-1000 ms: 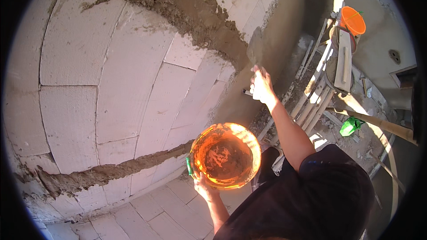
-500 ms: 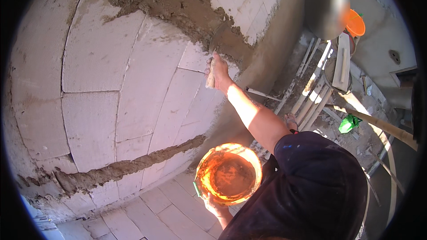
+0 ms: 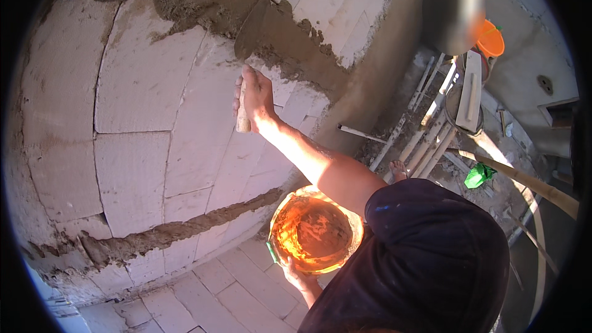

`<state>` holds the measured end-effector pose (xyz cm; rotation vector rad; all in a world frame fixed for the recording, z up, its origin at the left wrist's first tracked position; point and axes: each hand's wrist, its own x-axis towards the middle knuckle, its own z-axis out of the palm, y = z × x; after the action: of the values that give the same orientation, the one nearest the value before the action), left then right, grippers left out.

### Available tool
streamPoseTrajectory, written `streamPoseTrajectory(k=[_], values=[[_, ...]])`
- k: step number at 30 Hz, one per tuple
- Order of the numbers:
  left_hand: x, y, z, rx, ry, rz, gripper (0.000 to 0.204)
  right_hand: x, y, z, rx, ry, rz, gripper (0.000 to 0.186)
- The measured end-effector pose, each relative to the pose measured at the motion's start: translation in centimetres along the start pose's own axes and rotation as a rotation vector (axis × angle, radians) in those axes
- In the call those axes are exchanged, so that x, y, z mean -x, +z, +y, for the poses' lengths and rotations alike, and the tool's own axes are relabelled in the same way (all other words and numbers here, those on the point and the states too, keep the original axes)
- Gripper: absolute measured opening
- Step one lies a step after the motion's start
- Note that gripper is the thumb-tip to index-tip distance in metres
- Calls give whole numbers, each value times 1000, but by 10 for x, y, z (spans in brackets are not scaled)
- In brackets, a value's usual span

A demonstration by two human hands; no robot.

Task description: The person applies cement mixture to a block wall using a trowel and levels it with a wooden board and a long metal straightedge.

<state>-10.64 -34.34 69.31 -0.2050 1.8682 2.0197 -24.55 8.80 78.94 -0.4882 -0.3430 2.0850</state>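
My right hand (image 3: 258,92) is closed on the pale handle of a trowel (image 3: 243,120), whose grey blade (image 3: 246,34) lies against a thick band of wet mortar (image 3: 188,3) on the white block wall (image 3: 132,83). My right arm stretches up and leftward above the bucket. My left hand (image 3: 297,276) grips the side of an orange bucket (image 3: 320,231) low in the picture, beside its green handle. The bucket's inside is coated with mortar residue, with little else visible in it. A lower strip of mortar (image 3: 154,234) runs along the wall left of the bucket.
At the right, wooden poles (image 3: 425,148), a bamboo pole (image 3: 524,182), a plank with a handle (image 3: 472,89) on a round container and another orange bucket (image 3: 490,40) crowd the floor, along with a green bag (image 3: 478,174). A foot (image 3: 398,169) shows behind my arm.
My right hand with the trowel has swept left along the upper mortar band, whose surface is smoother behind it. The bucket in my left hand has shifted slightly down.
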Motion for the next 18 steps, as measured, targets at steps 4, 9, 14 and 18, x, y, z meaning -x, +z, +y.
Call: streamPoseTrajectory(k=[4,9,14,18], values=[[3,10,-1,-40,34,63,57,1,-53,18,-170,127,252,39],[8,21,8,31,35,54,57,-62,-130,51,-563,350,432,44],[8,-7,-6,1,-36,79,53,-43,-34,27,-419,348,383,41],[12,19,-3,-244,194,37,51,-33,11,2,-322,191,262,39]])
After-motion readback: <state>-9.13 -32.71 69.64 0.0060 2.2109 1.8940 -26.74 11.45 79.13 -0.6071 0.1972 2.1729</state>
